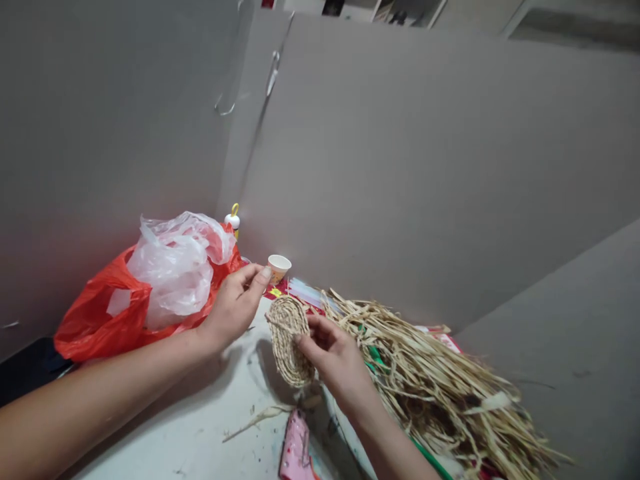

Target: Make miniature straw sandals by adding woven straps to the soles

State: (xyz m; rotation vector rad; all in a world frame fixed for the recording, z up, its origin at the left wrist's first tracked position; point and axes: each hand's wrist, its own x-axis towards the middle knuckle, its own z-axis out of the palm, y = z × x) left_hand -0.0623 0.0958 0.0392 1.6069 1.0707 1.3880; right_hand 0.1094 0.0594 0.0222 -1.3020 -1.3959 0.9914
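Note:
My right hand [334, 357] holds a small oval woven straw mat [289, 340] upright above the white table [200, 427], fingers pinched on its right edge. My left hand [236, 303] hovers just left of the mat with fingers curled and thumb and forefinger pressed together; a thin strand may be in them, but I cannot make it out. A big bundle of loose pale straw strips [430, 380] lies to the right of my right hand.
A red plastic bag [95, 313] with a clear bag [175, 267] on top sits at the left. A small paper cup [279, 265] and a bottle with a yellow loop [233, 219] stand by the grey partition walls. A pink object [296, 448] lies near the table's front.

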